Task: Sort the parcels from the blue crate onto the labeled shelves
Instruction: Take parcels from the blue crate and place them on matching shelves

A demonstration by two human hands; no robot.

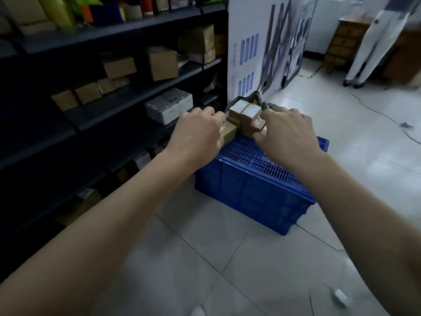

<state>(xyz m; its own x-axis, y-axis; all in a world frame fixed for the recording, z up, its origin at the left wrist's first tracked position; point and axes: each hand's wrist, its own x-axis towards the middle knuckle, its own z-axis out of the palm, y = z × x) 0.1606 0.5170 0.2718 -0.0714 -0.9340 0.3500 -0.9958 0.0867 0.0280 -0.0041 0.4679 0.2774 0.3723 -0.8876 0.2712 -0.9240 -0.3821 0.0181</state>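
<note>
A blue plastic crate (250, 192) stands on the tiled floor beside dark shelves (127, 99). Several small brown cardboard parcels (245, 110) are piled at its far end, on a perforated blue surface. My left hand (198, 135) reaches in from the left, its curled fingers gripping a small brown parcel (229, 133) at the edge of the pile. My right hand (287, 133) comes in from the right, its fingers curled onto another brown parcel (251, 127). Both fingertips are partly hidden behind the hands.
The shelves hold brown boxes (159, 62) and a white wrapped parcel (168, 106). A white printed panel (255, 42) stands behind the crate. A person in white trousers (373, 46) stands far right by a wooden cabinet (341, 42). A cable (376, 110) crosses the floor.
</note>
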